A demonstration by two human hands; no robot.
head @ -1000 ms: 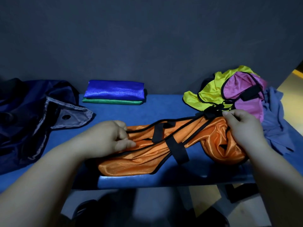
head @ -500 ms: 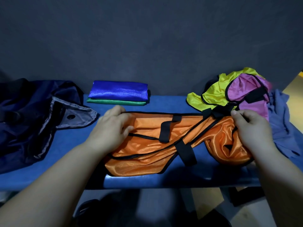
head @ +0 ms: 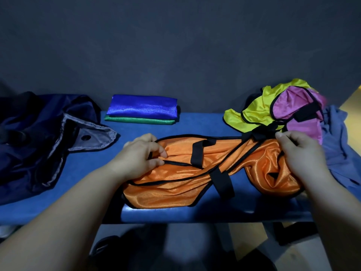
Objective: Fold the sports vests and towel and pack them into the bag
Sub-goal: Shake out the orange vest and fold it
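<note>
An orange vest (head: 181, 178) with black trim and black straps lies crumpled across the middle of the blue table (head: 195, 124). My left hand (head: 140, 157) pinches its black-edged left end. My right hand (head: 300, 153) grips the bunched right end near a black knot of straps. Behind it, a folded blue vest (head: 144, 106) rests on a folded green vest (head: 136, 120). At the right back, a yellow vest (head: 252, 114) and a pink vest (head: 295, 112) lie in a heap beside a grey-blue towel (head: 340, 145). The dark navy bag (head: 39, 133) slumps open at the left.
A dark wall rises directly behind the table. The table's front edge (head: 195, 216) runs just below the orange vest, with floor and dark shapes beneath. The bag's grey flap (head: 93, 137) with a snap stud points toward the middle.
My left hand has spread the orange vest's left end outward and now pinches its trim. The right hand has kept its grip on the right end.
</note>
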